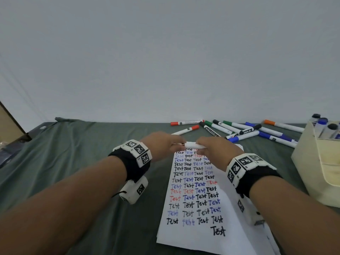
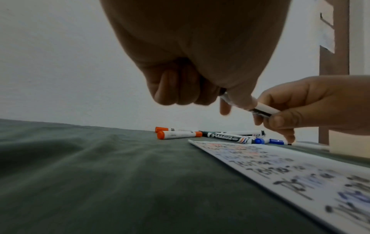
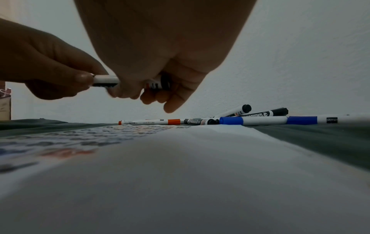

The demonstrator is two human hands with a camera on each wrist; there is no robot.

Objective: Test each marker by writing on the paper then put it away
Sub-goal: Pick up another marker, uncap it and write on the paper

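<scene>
Marker (image 1: 195, 145), white-barrelled, is held level above the far end of the paper (image 1: 198, 242), between both hands. The left hand (image 1: 161, 144) pinches one end with curled fingers; the right hand (image 1: 215, 151) wraps its fingers round the other end. Beyond the paper, loose markers (image 1: 244, 132) with orange, green, blue and black caps lie scattered on the green cloth (image 1: 82, 162). A cream box (image 1: 312, 162) at the right holds upright markers. Rows of "Test" cover the sheet. Only the right wrist view shows a black band on the barrel (image 3: 165, 82) inside the right hand's fingers; the left wrist view shows the left hand's other fingers (image 2: 176, 88) tucked into the palm.
</scene>
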